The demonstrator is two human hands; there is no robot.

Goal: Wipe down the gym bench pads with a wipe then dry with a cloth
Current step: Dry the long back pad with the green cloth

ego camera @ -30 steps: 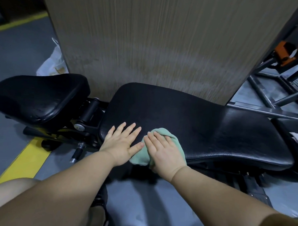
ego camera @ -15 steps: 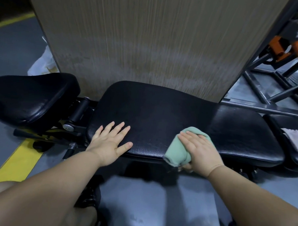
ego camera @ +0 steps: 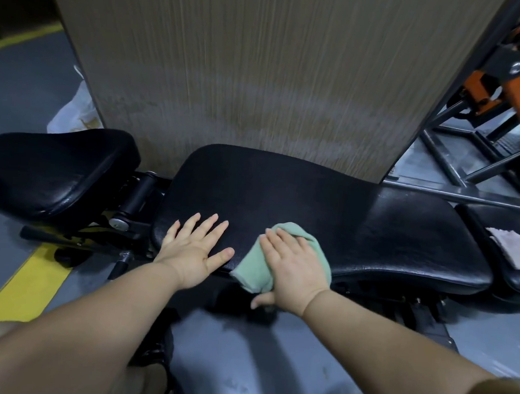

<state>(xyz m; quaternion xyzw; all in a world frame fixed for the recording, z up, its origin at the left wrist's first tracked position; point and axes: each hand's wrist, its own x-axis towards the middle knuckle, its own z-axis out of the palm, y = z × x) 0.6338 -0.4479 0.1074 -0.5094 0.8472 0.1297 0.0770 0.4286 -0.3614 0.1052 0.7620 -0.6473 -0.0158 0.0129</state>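
Observation:
A long black bench pad (ego camera: 312, 205) lies across the middle, with a smaller black seat pad (ego camera: 51, 170) to its left. My left hand (ego camera: 194, 247) rests flat on the long pad's near left part, fingers spread. My right hand (ego camera: 291, 266) presses a light green cloth (ego camera: 252, 271) onto the pad's near edge. Its fingers lie straight over the cloth and the thumb hangs below the edge. Part of the cloth droops over the edge. A white wipe (ego camera: 510, 246) lies on another black pad at the far right.
A tall wood-grain panel (ego camera: 258, 77) stands right behind the bench. Grey steel bars (ego camera: 462, 164) and an orange machine frame (ego camera: 519, 89) fill the right rear. A white bag (ego camera: 74, 114) sits on the floor at the left. A yellow floor line (ego camera: 25, 285) runs under the seat end.
My right hand slid the cloth right along the near edge, then back left toward my left hand. The left hand stayed flat on the pad.

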